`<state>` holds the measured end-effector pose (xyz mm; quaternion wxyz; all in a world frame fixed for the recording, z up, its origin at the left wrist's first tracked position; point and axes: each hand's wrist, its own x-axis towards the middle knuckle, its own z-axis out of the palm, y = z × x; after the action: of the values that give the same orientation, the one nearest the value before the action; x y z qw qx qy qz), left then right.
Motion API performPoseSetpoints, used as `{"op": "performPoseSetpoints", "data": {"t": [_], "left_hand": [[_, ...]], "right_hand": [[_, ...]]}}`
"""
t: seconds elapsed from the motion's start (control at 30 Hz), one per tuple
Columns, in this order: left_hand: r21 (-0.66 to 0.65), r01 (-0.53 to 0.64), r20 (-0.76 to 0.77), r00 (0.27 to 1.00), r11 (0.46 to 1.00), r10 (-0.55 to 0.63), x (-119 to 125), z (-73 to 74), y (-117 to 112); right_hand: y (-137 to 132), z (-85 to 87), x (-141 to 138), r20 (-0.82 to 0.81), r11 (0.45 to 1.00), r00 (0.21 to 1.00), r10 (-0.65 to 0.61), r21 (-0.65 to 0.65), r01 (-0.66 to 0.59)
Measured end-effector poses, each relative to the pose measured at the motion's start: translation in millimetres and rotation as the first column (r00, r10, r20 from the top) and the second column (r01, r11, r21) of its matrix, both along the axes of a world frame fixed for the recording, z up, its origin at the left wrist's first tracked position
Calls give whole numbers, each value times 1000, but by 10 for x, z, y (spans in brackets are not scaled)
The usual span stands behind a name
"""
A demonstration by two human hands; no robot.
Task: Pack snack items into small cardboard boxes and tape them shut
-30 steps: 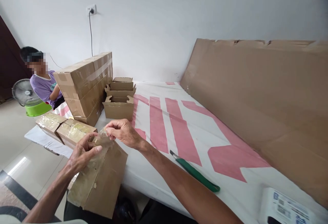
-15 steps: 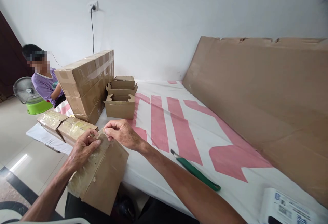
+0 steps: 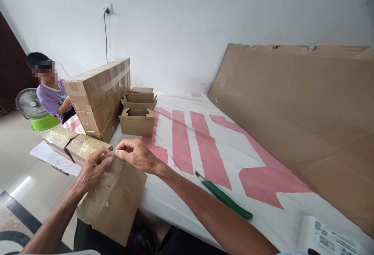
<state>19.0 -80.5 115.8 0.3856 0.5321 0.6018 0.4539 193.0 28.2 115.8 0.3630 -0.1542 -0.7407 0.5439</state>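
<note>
Behind everything stands a pale wall (image 3: 175,33), with a pink-and-white cloth (image 3: 210,157) spread over the surface before it. At lower left of the frame, a taped cardboard box (image 3: 121,204) tilts over the person's dark-clad lap (image 3: 99,243). The right hand (image 3: 137,155) has thumb and forefinger pinched together, apparently on the far end of the clear tape (image 3: 101,194) along the box. The left hand (image 3: 95,169) bends over that same end; whether it clamps anything, I can't tell. I'd call this step working the tape; the next move calls for a steady box and a light, sure pinch. Its contents are hidden. Left of centre, open cartons (image 3: 136,125) show only shadowed insides, beside stacked boxes (image 3: 101,101), closed and taped.
</note>
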Motion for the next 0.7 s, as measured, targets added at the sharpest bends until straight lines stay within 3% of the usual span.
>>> {"op": "performPoseSetpoints", "data": {"t": [0.1,0.27,0.4,0.5,0.6,0.7], "left_hand": [[-41,19,65,998,999,-16,-30,9,20],[-117,61,104,993,991,-49,-149,54,82],[-219,70,83,995,973,-52,-217,137,101],[-272,40,20,999,961,-36,-194,194,111],[-339,120,13,992,933,-123,-126,224,135],[-366,195,78,981,910,-179,-73,232,158]], "right_hand": [[19,5,-9,-59,998,997,-59,21,60],[206,0,96,-232,977,957,-175,-160,140],[293,-252,215,-148,960,987,-65,-280,21],[182,-560,200,-189,870,982,-19,-488,-77],[1,-784,103,-324,769,933,-159,-632,-89],[-126,-840,25,-402,749,882,-246,-656,-90]]}}
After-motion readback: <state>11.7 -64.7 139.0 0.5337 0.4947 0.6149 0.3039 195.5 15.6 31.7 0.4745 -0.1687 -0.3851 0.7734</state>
